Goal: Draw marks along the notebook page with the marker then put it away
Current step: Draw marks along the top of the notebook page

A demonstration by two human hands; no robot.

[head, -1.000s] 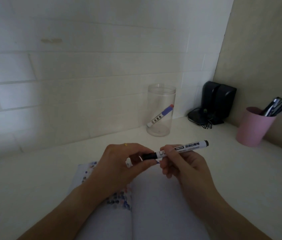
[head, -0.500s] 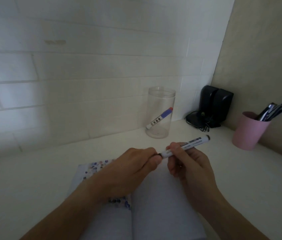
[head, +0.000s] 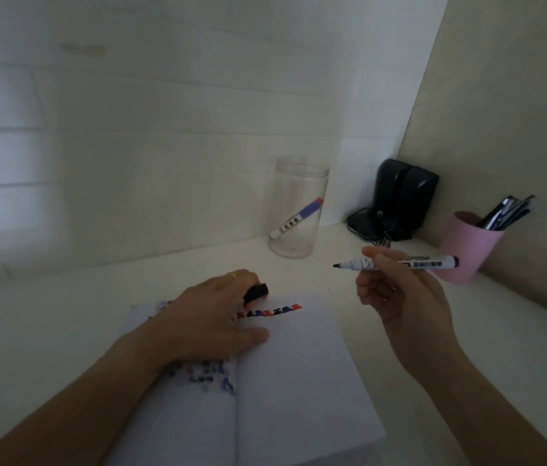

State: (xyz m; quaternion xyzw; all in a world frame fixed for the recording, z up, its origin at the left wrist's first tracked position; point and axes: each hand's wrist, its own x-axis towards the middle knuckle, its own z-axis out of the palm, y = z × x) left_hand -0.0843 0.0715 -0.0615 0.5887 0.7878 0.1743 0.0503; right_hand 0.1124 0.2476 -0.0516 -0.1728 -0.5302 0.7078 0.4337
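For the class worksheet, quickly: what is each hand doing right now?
Left hand: closed on the black cap, resting on the notebook.
Right hand: holding the uncapped marker.

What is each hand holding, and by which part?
Right hand: uncapped marker, held mid-barrel. Left hand: black cap, held by one end.

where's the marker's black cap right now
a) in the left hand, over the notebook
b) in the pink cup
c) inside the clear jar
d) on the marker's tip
a) The black cap sits in the fingers of the left hand, which rests on the notebook, while the marker in the right hand shows a bare tip.
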